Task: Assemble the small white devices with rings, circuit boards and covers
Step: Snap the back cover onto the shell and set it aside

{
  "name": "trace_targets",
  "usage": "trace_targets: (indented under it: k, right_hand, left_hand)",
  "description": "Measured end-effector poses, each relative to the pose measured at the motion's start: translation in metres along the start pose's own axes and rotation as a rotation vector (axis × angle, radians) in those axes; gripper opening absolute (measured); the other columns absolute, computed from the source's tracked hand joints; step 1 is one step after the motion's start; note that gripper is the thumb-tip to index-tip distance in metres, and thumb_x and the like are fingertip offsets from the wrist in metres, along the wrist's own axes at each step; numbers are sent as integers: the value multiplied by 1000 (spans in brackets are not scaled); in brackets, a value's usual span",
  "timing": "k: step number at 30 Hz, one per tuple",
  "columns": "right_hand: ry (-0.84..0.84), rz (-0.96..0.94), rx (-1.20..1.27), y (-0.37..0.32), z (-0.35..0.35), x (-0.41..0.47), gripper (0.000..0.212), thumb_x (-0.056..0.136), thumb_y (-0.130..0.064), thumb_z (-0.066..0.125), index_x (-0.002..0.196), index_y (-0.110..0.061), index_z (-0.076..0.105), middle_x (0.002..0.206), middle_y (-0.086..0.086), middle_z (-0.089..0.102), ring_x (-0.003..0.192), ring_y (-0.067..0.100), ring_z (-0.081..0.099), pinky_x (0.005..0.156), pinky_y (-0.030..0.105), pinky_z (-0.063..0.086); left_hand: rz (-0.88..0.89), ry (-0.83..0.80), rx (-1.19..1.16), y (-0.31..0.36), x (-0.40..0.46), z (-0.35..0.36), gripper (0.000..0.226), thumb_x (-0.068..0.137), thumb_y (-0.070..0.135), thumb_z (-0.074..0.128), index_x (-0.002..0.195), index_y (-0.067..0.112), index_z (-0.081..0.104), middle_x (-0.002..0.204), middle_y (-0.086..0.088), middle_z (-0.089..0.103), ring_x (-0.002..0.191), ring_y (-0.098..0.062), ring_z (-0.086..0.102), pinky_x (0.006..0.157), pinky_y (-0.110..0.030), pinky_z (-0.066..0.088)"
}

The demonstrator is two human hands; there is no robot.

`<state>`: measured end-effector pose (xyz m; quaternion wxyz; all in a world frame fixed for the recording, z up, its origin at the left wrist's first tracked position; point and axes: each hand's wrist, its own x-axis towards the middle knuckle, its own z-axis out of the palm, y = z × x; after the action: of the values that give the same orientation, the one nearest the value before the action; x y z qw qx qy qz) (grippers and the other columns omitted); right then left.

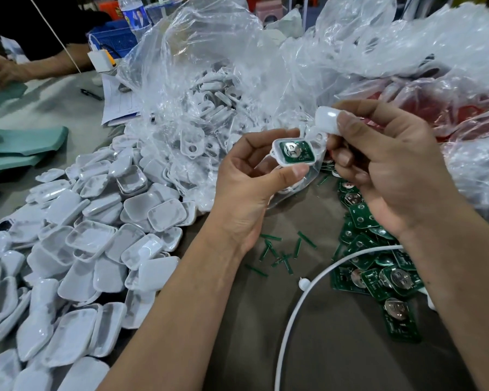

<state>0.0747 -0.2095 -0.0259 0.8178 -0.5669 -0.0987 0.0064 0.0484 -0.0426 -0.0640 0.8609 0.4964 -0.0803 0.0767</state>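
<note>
Left hand [246, 176] fingers grip board-filled shell [294, 152]; right hand [378, 165] pinches cover [326, 119]

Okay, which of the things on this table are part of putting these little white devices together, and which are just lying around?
Part of the job:
white base with circuit board, in the left hand
white cover, in the right hand
pile of white covers
loose circuit boards
bagged white bases

Lying about:
water bottle
pen
papers
blue crate

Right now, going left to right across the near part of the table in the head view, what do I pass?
Heap of white plastic covers → left hand holding a white shell with a circuit board → right hand pinching a white cover
</note>
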Motion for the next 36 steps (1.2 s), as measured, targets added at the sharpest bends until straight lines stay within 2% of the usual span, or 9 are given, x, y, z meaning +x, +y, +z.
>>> trace_targets:
  k: [5,9,12,23,27,31,33,36]
  right_hand:
    - [-27,-9,2,3,2,0,29,83,-10,73,111,-5,72,73,3,63,61,12,48,45,16,36]
    - [-7,8,14,4,1,1,26,79,-11,76,102,-2,69,74,7,62,59,13,51,46,16,37]
    - [-17,22,1,4,1,0,26,80,-11,76,103,0,72,78,9,65,60,12,51,47,16,38]
    - [11,64,7,5,1,1,25,81,-10,75,103,1,74,82,12,65,61,10,53,48,15,40]
    - [-31,158,157,2,-1,3,25,83,-9,71,105,3,71,85,7,68,63,8,53,48,11,40]
    - [-133,307,391,0,-4,4,29,89,-7,65,115,4,59,87,3,51,66,5,50,45,12,43]
    - [-169,325,415,0,-5,4,29,91,-7,64,117,2,57,85,3,49,67,5,49,46,12,44]
    - [-169,313,391,0,-4,4,39,90,-8,65,126,4,54,86,3,50,67,5,50,47,12,44]
  left_hand:
    - [22,77,28,-3,1,1,49,69,-13,78,111,9,64,117,-16,74,105,-27,71,86,-37,59]
    - [30,75,46,-3,1,1,41,70,-10,80,104,11,69,109,-14,75,101,-28,72,84,-36,59]
    - [21,71,64,-3,0,1,42,70,-9,83,104,13,70,104,-11,77,98,-26,73,80,-34,59]
    - [30,72,107,-1,-2,2,41,70,-10,84,103,11,70,109,-15,76,102,-30,73,82,-36,59]
    - [34,62,96,-2,-1,1,40,71,-11,82,102,12,71,114,-16,75,107,-33,72,87,-40,59]
    - [42,67,92,-1,0,1,40,71,-10,82,104,9,68,119,-14,74,109,-31,71,87,-38,59]
    - [46,69,97,-1,0,1,40,71,-8,82,105,8,68,119,-13,74,108,-30,71,86,-36,58]
    - [44,69,100,-1,-1,1,41,71,-8,82,106,7,68,118,-13,74,108,-30,71,85,-36,58]
